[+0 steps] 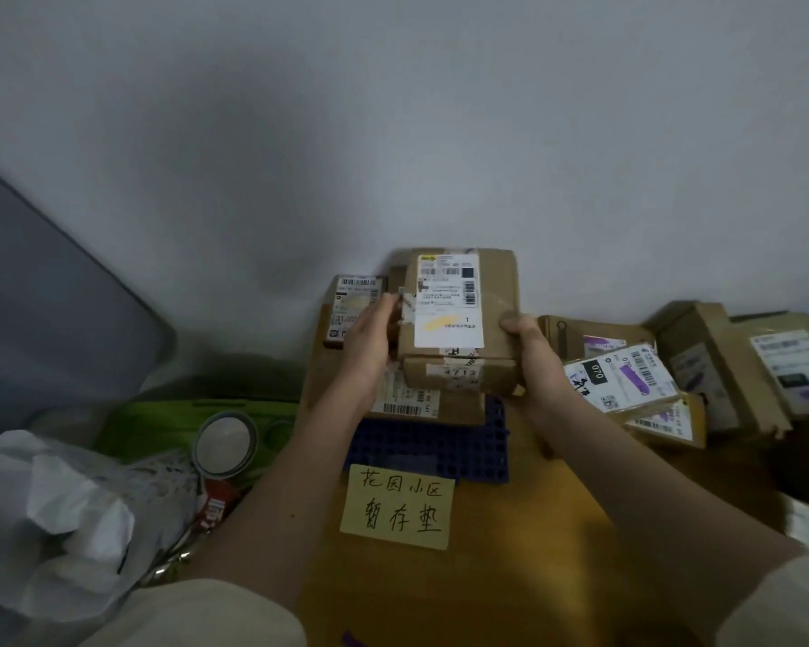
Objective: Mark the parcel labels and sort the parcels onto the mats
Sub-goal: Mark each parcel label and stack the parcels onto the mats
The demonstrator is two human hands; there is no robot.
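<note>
Both hands, left (367, 340) and right (533, 361), fingers curled on a cardboard parcel (458, 319). Label (447, 301) has a yellow stroke. Sticky note (398, 506) reads 花园小区 暂存垫.

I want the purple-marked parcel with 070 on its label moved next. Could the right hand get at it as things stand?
Probably not straight away: the right hand is gripping the yellow-marked parcel together with the left hand. The 070 parcel lies uncovered just beside that wrist, so once freed, access looks open.
</note>
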